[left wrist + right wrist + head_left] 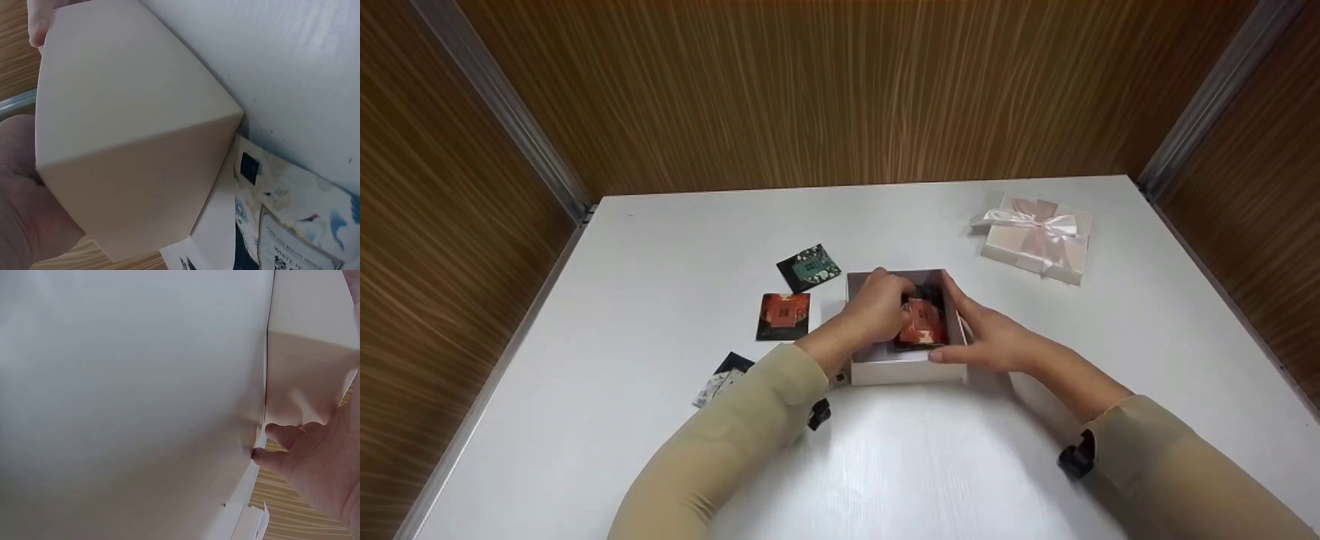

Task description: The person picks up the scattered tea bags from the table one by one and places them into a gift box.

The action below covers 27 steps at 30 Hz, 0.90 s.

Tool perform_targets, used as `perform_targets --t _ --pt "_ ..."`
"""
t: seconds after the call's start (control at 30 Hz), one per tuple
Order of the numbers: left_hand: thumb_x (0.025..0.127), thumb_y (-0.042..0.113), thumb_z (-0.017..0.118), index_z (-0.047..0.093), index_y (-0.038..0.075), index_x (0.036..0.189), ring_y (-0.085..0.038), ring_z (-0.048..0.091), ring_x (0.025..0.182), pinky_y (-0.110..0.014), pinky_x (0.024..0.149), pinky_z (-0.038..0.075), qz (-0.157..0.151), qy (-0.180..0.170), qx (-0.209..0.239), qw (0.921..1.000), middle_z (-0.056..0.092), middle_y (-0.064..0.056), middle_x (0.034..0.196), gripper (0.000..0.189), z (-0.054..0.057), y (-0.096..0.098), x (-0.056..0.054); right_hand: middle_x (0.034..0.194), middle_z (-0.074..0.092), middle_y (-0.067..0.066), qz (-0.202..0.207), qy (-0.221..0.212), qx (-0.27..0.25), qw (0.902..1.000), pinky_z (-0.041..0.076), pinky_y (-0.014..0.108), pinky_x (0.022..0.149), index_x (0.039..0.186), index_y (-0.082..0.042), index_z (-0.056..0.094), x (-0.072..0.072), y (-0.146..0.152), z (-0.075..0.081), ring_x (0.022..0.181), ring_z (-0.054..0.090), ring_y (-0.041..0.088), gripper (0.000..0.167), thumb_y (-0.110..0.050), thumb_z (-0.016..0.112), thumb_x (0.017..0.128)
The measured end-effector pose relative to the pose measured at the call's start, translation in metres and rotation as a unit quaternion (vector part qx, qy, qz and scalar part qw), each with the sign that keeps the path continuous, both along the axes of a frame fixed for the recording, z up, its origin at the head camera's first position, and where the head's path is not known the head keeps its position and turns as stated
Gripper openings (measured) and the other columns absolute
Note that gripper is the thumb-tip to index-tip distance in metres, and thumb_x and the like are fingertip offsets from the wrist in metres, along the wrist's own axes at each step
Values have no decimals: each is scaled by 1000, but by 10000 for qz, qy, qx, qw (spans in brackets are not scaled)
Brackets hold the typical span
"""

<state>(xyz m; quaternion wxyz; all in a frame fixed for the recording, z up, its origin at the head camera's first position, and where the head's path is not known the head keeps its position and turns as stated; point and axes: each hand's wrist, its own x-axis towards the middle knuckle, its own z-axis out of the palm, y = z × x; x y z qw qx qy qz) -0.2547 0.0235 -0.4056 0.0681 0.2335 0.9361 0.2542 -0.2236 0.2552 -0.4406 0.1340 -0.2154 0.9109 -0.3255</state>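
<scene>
An uncovered white box (907, 373) sits on the table, its inner walls partly hidden by my hands. My left hand (877, 306) reaches down into it with bent fingers and pinches the left edge of a red and black sachet (924, 322); some fingertips are hidden. Dark packets show beneath and behind that sachet. Around the box's right side my right hand (996, 339) holds it steady, thumb at the front rim and fingers along the side wall. In the right wrist view, fingers (278, 461) touch the box's side low down, near the table.
Left of the box lie a green and black sachet (810, 268), another red and black sachet (783, 316) and a white crane-patterned sachet (304, 208), partly behind my left sleeve. A pale lid with a pink ribbon bow (1039, 232) rests at back right. Wood-grain panels (840, 90) enclose the table.
</scene>
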Motion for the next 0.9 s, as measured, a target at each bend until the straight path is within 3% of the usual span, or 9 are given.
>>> perform_targets --t 0.17,0.33,0.57,0.7,0.9 --pt "97 9 75 73 6 134 -24 60 116 -35 105 50 132 -58 36 9999 66 -14 125 38 11 -7 4 175 14 19 48 2 -3 10000 28 62 122 172 -21 -6 0 0 -1 155 28 44 125 -57 80 90" --pt "99 13 75 68 6 142 -26 59 122 -36 109 47 187 -76 483 9986 64 -15 134 44 31 -22 6 175 13 20 28 -7 -26 10000 26 63 123 172 -22 -8 -1 0 -1 155 25 45 125 -56 81 90" --pt "101 11 72 65 3 144 -23 70 100 -28 84 59 412 -35 1423 9890 58 -20 141 44 51 -71 0 175 10 19 9 -3 57 10000 24 61 124 171 -22 -9 -1 -1 0 155 24 46 127 -59 80 89" --pt "102 13 72 65 3 144 -23 70 103 -29 80 60 748 -45 1843 9800 58 -20 141 44 53 -106 -6 175 9 17 -5 -11 125 9999 25 60 124 171 -23 -10 -2 -1 0 155 25 45 128 -61 81 88" --pt "104 19 71 65 6 145 -28 69 116 -41 90 59 1011 -4 1750 9794 64 -16 139 44 41 -159 -11 176 9 16 1 -52 121 9999 25 60 124 171 -23 -10 -1 -2 -1 156 25 43 129 -60 81 88"
